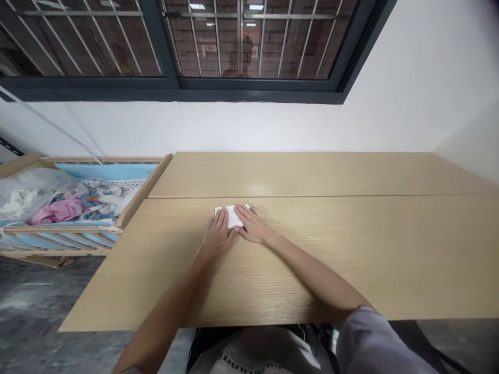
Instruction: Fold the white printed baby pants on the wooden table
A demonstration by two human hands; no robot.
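Note:
A small white folded sheet (233,215), paper or tissue, lies flat on the light wood table (335,259), just below the seam between its two panels. My left hand (217,234) rests palm down with its fingertips on the sheet's left part. My right hand (251,224) lies flat from the other side, its fingers across the sheet's right part. The two hands nearly meet at the near edge of the sheet, and they hide much of it. Neither hand grips it.
A wooden crib (93,228) with blue padding stands beyond the table's left end, holding a plastic bag, pink cloth and patterned bedding. A white wall and a dark-framed barred window (249,85) lie ahead. The floor is grey.

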